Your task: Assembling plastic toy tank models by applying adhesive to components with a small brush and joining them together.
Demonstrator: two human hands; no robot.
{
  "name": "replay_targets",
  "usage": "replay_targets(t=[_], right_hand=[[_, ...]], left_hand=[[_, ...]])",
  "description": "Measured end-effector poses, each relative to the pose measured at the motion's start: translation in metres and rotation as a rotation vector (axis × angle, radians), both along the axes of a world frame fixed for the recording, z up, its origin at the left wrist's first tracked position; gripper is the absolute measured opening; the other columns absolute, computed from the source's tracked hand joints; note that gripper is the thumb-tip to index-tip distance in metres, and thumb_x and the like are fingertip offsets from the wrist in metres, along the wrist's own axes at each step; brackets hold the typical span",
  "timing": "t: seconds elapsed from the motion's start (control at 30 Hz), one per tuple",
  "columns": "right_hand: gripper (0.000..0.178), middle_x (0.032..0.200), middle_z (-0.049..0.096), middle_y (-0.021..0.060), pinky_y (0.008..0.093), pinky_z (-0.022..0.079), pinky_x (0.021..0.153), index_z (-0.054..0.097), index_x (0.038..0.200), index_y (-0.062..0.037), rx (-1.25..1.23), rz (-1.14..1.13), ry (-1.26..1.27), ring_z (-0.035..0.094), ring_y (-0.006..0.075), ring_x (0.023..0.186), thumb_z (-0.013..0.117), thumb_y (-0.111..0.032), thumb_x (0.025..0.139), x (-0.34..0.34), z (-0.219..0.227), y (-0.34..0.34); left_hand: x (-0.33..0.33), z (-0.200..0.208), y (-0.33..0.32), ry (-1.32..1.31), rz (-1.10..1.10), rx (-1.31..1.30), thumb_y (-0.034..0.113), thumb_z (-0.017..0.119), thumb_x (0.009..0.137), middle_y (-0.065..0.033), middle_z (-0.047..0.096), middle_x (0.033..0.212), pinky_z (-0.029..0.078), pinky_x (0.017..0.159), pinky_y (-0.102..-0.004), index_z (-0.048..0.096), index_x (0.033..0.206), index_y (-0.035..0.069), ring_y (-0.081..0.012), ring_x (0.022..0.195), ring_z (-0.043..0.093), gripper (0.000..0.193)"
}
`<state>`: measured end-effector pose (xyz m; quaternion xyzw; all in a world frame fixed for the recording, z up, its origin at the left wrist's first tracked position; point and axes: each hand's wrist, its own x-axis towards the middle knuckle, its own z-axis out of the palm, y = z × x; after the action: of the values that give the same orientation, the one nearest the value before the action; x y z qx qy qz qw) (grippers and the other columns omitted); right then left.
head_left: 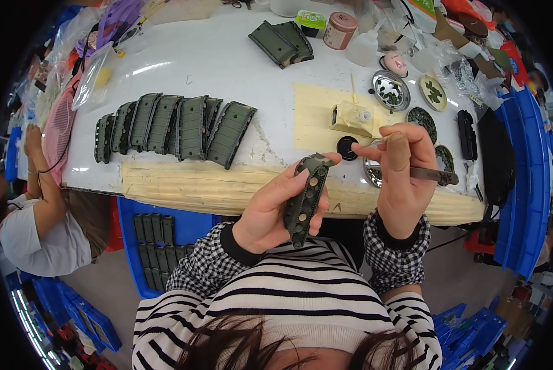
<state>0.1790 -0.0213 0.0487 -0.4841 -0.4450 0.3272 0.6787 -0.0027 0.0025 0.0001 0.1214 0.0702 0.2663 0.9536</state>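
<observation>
"Fingers of the left hand (pixel 261 213) are wrapped round a camouflage part (pixel 304 203), the thumb along one side and fingertips at the other. From my remote seat I make out round tan studs down its face."

"Where does that put it against the taped block (pixel 353 119)?"

"Nearer the wearer than the block, a little to its left. The right hand (pixel 402 191), nearer than the block and to its right, pinches a slim metal tool (pixel 435 175); I can't tell whether its tip grips anything."

"And close around the block?"

"I see a black round cap (pixel 347 148) just on its near side, a yellow sheet (pixel 310 102) beneath it, and dishes (pixel 384 79) of small green bits to its right."

"Farther out?"

"Curved green pieces (pixel 163 123) stand in a row well to the block's left. I also get a blue tray (pixel 126 234), left of the block and nearer the wearer, with more green pieces inside."
</observation>
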Motion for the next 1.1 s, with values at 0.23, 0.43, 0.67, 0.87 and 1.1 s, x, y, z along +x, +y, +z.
replay_targets(t=[0.23,0.43,0.67,0.87,1.1], right_hand=[[0.013,0.083,0.058,0.0074,0.0234,0.043,0.053,0.068,0.094,-0.0015,0.042,-0.353,-0.797,0.059,0.0126,0.066,0.068,0.002,0.081,0.028,-0.009,0.026],[0.008,0.083,0.057,0.0069,0.0268,0.044,0.054,0.066,0.092,0.0003,0.117,-0.344,-0.711,0.057,0.0120,0.069,0.066,0.002,0.085,0.024,-0.008,0.017],[0.015,0.096,0.057,0.0072,0.0248,0.053,0.076,0.051,0.103,0.0040,0.017,0.184,-0.155,0.066,0.0157,0.089,0.054,-0.010,0.097,0.000,0.007,-0.010],[0.017,0.095,0.058,0.0087,0.0273,0.056,0.077,0.052,0.102,0.0040,-0.022,0.215,-0.080,0.067,0.0170,0.085,0.054,-0.013,0.097,-0.004,0.001,-0.009],[0.014,0.092,0.059,0.0083,0.0263,0.056,0.074,0.053,0.100,0.0040,-0.042,0.184,-0.123,0.068,0.0169,0.082,0.053,-0.009,0.097,-0.007,0.005,-0.007]], left_hand=[[0.001,0.022,0.003,0.286,0.128,0.210,0.037,0.028,0.104,-0.0179,0.054,0.123,0.048,0.095,-0.0373,0.018,0.151,0.008,-0.0231,0.104,0.060,0.055],[-0.004,0.020,0.000,0.605,0.203,0.700,0.022,0.046,0.101,-0.0103,0.055,0.119,0.044,0.094,-0.0294,0.029,0.149,0.007,-0.0145,0.103,0.055,0.053],[0.000,0.021,-0.004,0.739,0.302,0.837,0.010,0.063,0.091,-0.0020,0.056,0.100,0.041,0.072,-0.0190,0.041,0.143,0.007,-0.0048,0.082,0.048,0.057],[0.001,0.019,-0.005,0.752,0.354,0.904,0.010,0.065,0.089,-0.0032,0.057,0.099,0.042,0.071,-0.0202,0.041,0.142,0.006,-0.0059,0.079,0.051,0.058],[0.001,0.018,-0.005,0.771,0.385,0.949,0.010,0.066,0.089,-0.0048,0.059,0.098,0.043,0.069,-0.0206,0.041,0.142,0.004,-0.0066,0.076,0.053,0.059]])
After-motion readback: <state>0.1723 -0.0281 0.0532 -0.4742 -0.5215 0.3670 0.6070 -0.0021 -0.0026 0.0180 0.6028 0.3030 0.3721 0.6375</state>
